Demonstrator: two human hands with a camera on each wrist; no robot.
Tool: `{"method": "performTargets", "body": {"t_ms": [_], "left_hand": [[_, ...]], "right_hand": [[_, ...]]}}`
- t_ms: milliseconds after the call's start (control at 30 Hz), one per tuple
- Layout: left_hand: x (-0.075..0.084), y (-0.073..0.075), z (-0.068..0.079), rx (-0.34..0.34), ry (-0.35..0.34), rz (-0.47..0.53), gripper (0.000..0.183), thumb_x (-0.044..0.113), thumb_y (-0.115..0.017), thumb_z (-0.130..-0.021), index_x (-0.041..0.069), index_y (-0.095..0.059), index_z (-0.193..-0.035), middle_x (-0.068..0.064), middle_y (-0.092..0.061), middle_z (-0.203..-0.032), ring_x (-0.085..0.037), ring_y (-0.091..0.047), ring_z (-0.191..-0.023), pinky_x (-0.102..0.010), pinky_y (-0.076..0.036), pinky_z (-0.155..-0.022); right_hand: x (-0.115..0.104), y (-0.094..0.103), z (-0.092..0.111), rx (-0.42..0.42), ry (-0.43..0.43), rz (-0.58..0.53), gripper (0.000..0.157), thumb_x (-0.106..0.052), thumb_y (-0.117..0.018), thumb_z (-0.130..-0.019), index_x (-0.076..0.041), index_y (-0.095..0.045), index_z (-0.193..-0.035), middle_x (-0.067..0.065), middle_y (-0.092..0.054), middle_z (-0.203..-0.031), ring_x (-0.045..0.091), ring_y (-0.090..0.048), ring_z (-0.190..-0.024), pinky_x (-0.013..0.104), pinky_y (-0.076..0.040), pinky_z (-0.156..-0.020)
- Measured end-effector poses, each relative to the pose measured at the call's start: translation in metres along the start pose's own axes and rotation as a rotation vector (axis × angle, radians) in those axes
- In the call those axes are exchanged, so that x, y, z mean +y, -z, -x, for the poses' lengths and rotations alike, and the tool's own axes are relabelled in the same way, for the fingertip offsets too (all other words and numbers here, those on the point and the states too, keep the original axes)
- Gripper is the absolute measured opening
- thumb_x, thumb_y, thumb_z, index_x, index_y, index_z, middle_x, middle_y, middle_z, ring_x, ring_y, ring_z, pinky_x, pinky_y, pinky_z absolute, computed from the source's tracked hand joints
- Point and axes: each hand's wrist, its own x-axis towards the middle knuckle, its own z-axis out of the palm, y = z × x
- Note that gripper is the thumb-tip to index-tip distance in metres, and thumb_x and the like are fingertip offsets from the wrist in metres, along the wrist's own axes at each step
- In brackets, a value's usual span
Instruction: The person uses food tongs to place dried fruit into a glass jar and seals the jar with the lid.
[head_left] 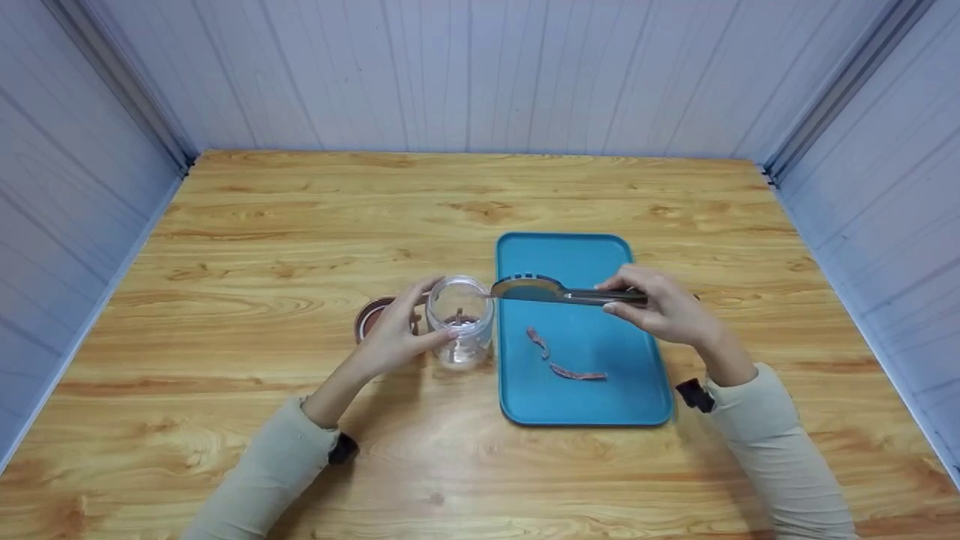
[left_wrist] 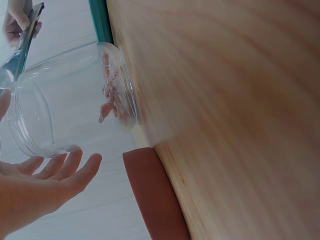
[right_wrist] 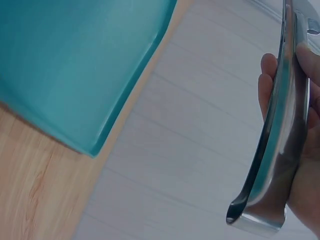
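Landmark: clear cylindrical jar, upright on the wood-grain table. Left hand is at the jar's left side: fingers spread and curved around the wall near the rim, thumb on the near side, holding the jar. Reddish-brown round lid lies just left of the jar, partly hidden by this hand. Right hand, right of the jar, pinches the handle of shiny metal tongs between thumb and fingers; tongs' tip at the jar's rim, contact and any load unclear. Blue rectangular tray lies just right of the jar, with 2 thin reddish strips on it. More reddish pieces lie on the jar's floor; count unclear.
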Motion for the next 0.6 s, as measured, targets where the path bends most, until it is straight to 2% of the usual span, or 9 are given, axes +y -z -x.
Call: {"method": "performTargets", "body": {"t_ms": [133, 233, 467, 600], "left_hand": [[0.000, 0.000, 0.001, 0.001, 0.004, -0.002, 0.072, 0.028, -0.071, -0.075, 0.007, -0.035, -0.133, -0.009, -0.039, -0.130, -0.022, -0.038, -0.115, -0.047, -0.037, -0.090], [0.001, 0.000, 0.001, -0.001, -0.001, 0.001, 0.071, 0.028, -0.071, -0.075, 0.007, -0.035, -0.133, -0.009, -0.040, -0.130, -0.021, -0.038, -0.115, -0.047, -0.037, -0.089], [0.000, 0.000, 0.001, 0.000, -0.023, 0.007, 0.070, 0.023, -0.071, -0.076, 0.007, -0.035, -0.133, -0.009, -0.040, -0.129, -0.022, -0.039, -0.113, -0.047, -0.037, -0.089], [0.001, 0.000, 0.001, 0.000, -0.025, 0.006, 0.070, 0.023, -0.071, -0.076, 0.006, -0.035, -0.133, -0.009, -0.040, -0.128, -0.021, -0.039, -0.113, -0.047, -0.037, -0.089]], "right_hand": [[-0.001, -0.004, -0.004, -0.003, 0.052, 0.001, 0.024, 0.016, -0.063, -0.071, 0.006, -0.058, -0.092, 0.012, -0.054, -0.079, 0.017, -0.044, -0.057, 0.025, -0.037, -0.046], [0.002, -0.005, -0.003, 0.002, 0.056, 0.001, 0.025, 0.016, -0.063, -0.070, 0.006, -0.058, -0.092, 0.011, -0.054, -0.078, 0.016, -0.044, -0.057, 0.024, -0.037, -0.045], [0.029, -0.004, 0.011, 0.009, -0.036, 0.000, 0.025, 0.005, -0.064, -0.077, -0.002, -0.058, -0.100, 0.006, -0.056, -0.085, 0.013, -0.047, -0.062, 0.021, -0.038, -0.049], [0.037, 0.000, 0.020, 0.015, -0.065, -0.023, 0.026, 0.002, -0.062, -0.079, -0.004, -0.058, -0.104, 0.003, -0.056, -0.089, 0.013, -0.049, -0.067, 0.022, -0.041, -0.052]]}}
